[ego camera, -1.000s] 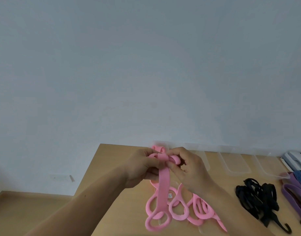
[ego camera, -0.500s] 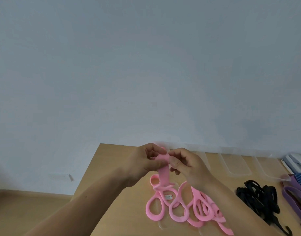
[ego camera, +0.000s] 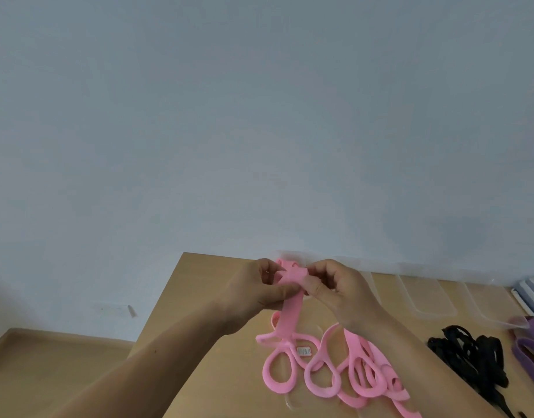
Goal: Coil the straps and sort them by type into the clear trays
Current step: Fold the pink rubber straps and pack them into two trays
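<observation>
Both hands work above the tabletop: the left hand and right hand have fingers clamped on the rolled top of the pink strap. Its long axis hangs nearly upright, with loops trailing onto the wood. Wind tight, even turns, pinning each wrap, before moving to a clear tray.

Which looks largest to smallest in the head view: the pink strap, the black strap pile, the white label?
1. pink strap
2. black strap pile, clearly smaller
3. white label, by far the smallest
</observation>
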`<state>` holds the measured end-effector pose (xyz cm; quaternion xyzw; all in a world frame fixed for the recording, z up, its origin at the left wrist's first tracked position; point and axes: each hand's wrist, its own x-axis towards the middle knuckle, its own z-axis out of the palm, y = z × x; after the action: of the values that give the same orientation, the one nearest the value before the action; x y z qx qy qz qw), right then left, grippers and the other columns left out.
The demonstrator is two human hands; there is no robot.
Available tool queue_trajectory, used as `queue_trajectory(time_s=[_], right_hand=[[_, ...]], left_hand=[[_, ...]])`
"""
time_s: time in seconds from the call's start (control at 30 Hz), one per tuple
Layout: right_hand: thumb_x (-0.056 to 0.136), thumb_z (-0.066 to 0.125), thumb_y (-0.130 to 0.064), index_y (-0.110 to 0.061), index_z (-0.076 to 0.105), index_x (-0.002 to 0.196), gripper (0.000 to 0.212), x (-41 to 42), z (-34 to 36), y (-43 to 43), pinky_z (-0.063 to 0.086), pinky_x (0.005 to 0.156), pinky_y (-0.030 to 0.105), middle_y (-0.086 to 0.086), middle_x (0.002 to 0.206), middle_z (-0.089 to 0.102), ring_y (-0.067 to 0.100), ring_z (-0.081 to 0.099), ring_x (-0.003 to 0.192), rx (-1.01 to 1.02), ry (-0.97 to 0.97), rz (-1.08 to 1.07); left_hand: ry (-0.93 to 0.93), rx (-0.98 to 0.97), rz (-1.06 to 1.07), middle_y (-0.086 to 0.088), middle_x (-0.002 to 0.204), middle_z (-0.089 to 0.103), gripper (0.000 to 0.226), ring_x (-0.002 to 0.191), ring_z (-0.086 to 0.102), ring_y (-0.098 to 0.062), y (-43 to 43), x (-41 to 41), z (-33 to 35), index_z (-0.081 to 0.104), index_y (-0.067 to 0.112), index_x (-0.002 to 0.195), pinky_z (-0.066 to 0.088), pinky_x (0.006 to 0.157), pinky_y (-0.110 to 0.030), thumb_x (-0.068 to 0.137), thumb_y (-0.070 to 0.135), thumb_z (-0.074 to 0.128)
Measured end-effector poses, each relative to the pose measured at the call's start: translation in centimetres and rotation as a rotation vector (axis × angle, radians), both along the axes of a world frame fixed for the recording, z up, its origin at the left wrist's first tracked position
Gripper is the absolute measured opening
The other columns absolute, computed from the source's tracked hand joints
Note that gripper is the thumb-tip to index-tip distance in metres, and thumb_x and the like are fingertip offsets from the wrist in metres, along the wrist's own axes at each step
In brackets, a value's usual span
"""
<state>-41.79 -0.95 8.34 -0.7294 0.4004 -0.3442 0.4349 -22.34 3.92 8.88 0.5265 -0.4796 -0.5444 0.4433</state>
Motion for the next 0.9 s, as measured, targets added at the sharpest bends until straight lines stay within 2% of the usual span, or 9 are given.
queue_trajectory(time_s=[0.07,0.13,0.23,0.33,0.5,0.63,0.7,0.77,0.9], right_hand=[[0.088,0.072,-0.018,-0.028,0.068,0.091,0.010,0.2,0.2,0.2,0.050,0.071,0.013,-0.018,0.084,0.071,0.002,0.064,0.078,-0.042,-0.014,0.000],[0.088,0.072,-0.016,-0.030,0.065,0.091,0.016,0.4,0.4,0.4,0.048,0.071,0.011,-0.024,0.083,0.069,-0.002,0.062,0.076,-0.074,-0.014,0.012],[0.086,0.073,-0.014,-0.030,0.064,0.095,0.020,0.6,0.4,0.9,0.049,0.073,0.012,-0.018,0.086,0.069,0.004,0.062,0.077,-0.119,-0.022,0.034],[0.084,0.075,-0.008,-0.025,0.064,0.100,0.026,0.6,0.5,1.1,0.048,0.075,0.012,-0.010,0.089,0.067,0.005,0.060,0.080,-0.178,-0.015,0.055],[0.080,0.077,0.000,-0.024,0.064,0.099,0.033,0.3,0.8,1.2,0.049,0.079,0.022,-0.007,0.088,0.063,0.012,0.060,0.083,-0.262,-0.011,0.088],[0.075,0.077,-0.009,-0.019,0.064,0.103,0.032,-0.4,0.7,0.9,0.051,0.079,0.025,-0.016,0.090,0.064,0.011,0.063,0.087,-0.022,-0.134,0.122],[0.078,0.075,-0.020,-0.019,0.064,0.107,0.031,-0.4,0.7,0.7,0.052,0.075,0.024,-0.013,0.090,0.068,0.011,0.064,0.084,0.114,-0.204,0.093],[0.088,0.072,-0.020,-0.017,0.065,0.104,0.018,-0.2,0.6,0.5,0.053,0.068,0.024,-0.006,0.081,0.070,0.013,0.065,0.074,0.150,-0.202,0.054],[0.090,0.069,-0.019,-0.018,0.066,0.096,0.007,-0.1,0.1,0.4,0.053,0.061,0.025,0.000,0.070,0.070,0.017,0.067,0.063,0.131,-0.146,0.050]], left_hand=[[0.048,0.053,-0.030,-0.025,0.103,0.071,0.035,0.093,0.072,-0.040,0.1,0.1,0.2,0.056,-0.006,0.112,0.057,0.086,-0.056,0.087,0.010,0.075],[0.089,0.100,-0.045,-0.029,0.106,0.069,0.034,0.097,0.070,-0.045,0.3,0.3,0.5,0.054,-0.005,0.112,0.054,0.089,-0.059,0.087,0.007,0.074],[0.158,0.138,-0.097,-0.032,0.115,0.065,0.026,0.107,0.063,-0.051,0.3,0.5,1.0,0.062,0.002,0.110,0.049,0.096,-0.062,0.087,0.004,0.072],[0.169,0.147,-0.187,-0.032,0.121,0.063,0.032,0.112,0.058,-0.055,0.2,0.6,1.4,0.066,0.003,0.116,0.045,0.101,-0.062,0.089,0.020,0.071],[0.226,0.155,-0.097,-0.025,0.102,0.066,0.038,0.105,0.061,-0.057,0.1,0.2,1.0,0.058,0.005,0.107,0.047,0.097,-0.065,0.078,0.017,0.080],[0.227,0.066,-0.078,-0.020,0.097,0.068,0.038,0.087,0.068,-0.036,-0.1,-0.2,0.7,0.059,0.002,0.104,0.058,0.084,-0.050,0.073,0.004,0.081],[0.167,0.004,-0.065,-0.020,0.095,0.069,0.034,0.086,0.070,-0.032,-0.2,-0.4,0.7,0.060,0.002,0.102,0.059,0.078,-0.041,0.075,-0.004,0.080],[0.108,-0.040,-0.038,-0.024,0.098,0.069,0.031,0.089,0.071,-0.034,-0.1,-0.5,0.6,0.060,0.003,0.100,0.057,0.076,-0.035,0.077,-0.007,0.078],[0.006,-0.073,-0.006,-0.028,0.110,0.066,0.039,0.100,0.068,-0.043,0.0,-0.6,0.2,0.057,0.004,0.109,0.058,0.088,-0.049,0.077,-0.003,0.080]])
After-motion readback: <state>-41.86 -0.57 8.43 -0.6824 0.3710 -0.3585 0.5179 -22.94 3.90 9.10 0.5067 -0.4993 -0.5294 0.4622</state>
